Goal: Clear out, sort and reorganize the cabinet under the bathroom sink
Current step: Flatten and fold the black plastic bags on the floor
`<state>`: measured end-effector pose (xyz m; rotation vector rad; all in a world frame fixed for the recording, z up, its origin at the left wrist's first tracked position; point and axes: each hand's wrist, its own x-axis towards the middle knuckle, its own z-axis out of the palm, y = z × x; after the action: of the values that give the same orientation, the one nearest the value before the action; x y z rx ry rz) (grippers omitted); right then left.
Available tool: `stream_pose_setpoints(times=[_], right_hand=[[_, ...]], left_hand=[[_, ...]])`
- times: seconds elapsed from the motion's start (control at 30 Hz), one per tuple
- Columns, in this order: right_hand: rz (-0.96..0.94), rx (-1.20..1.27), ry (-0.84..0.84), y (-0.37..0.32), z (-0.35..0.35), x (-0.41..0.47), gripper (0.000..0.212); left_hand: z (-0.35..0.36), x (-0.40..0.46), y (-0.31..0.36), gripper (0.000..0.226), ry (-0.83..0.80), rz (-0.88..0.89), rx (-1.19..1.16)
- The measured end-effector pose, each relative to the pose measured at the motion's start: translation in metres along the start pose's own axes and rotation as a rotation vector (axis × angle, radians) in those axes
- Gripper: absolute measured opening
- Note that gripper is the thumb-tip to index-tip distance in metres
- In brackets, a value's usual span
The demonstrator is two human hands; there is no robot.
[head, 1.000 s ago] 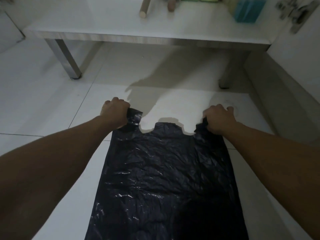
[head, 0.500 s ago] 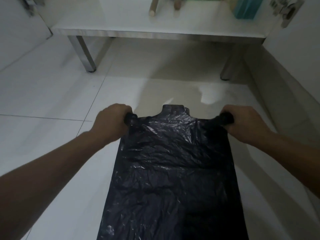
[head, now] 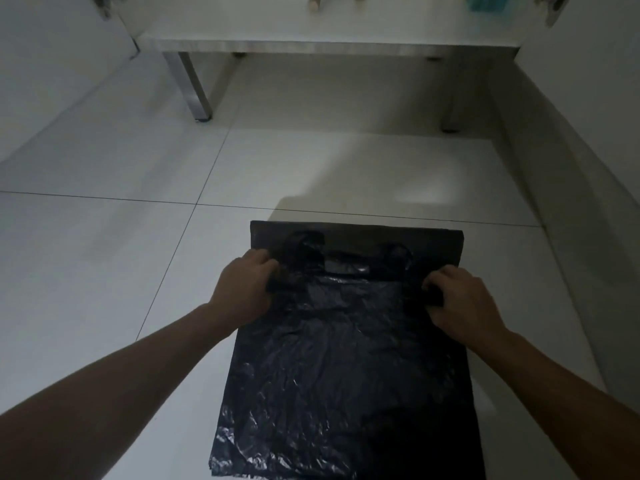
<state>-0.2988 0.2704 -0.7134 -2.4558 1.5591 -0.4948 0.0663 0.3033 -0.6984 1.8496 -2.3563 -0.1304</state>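
Here the left hand [head: 244, 289] is curled into a loose fist, its fingers pinching the crumpled plastic at the left edge of a black bag [head: 346, 375], just below the bag's left handle loop [head: 303, 249]. The right hand [head: 462, 301] mirrors it on the bag's right edge, fingers bent and closed on a gathered fold of the film beside the right handle loop [head: 398, 256]. Both bare forearms reach in from the lower corners of the view.

The bag is thin, glossy plastic, wrinkled all over with small creases that catch dull highlights. It lies flat as a long rectangle on the floor [head: 104, 271], its handle end doubled over so that the two loops rest on a smoother, matte band of the same plastic; the far edge of that band is a straight fold line. The bag's near end runs out of view at the bottom.

The floor under the bag is pale, smooth, large square tile with thin dark grout lines, one crossing just beyond the bag's folded edge. Well beyond the bag stands a white cabinet base [head: 332, 46] with a flat front lip, raised on square brushed-metal legs [head: 194, 84]. On its shelf, blurred and cut by the frame, sit a teal box [head: 488, 3] and pale rod-like ends
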Motion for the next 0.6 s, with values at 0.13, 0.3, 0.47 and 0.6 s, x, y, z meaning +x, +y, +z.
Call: stream_pose_setpoints(times=[0.13, 0.3, 0.47, 0.6], right_hand=[[-0.008, -0.015, -0.063, 0.004, 0.008, -0.014, 0.036], [-0.046, -0.059, -0.105, 0.009, 0.012, -0.024, 0.038], [-0.035, -0.08, -0.083, 0.014, 0.008, -0.028, 0.026], [-0.025, -0.032, -0.117, 0.015, 0.004, -0.031, 0.046]], left_hand=[[0.007, -0.016, -0.005, 0.026, -0.025, -0.047, -0.022], [0.011, -0.03, -0.009, 0.016, -0.015, -0.016, -0.039], [0.008, -0.04, -0.009, 0.015, 0.015, -0.03, -0.067], [0.002, -0.044, -0.002, 0.045, 0.032, -0.029, -0.158]])
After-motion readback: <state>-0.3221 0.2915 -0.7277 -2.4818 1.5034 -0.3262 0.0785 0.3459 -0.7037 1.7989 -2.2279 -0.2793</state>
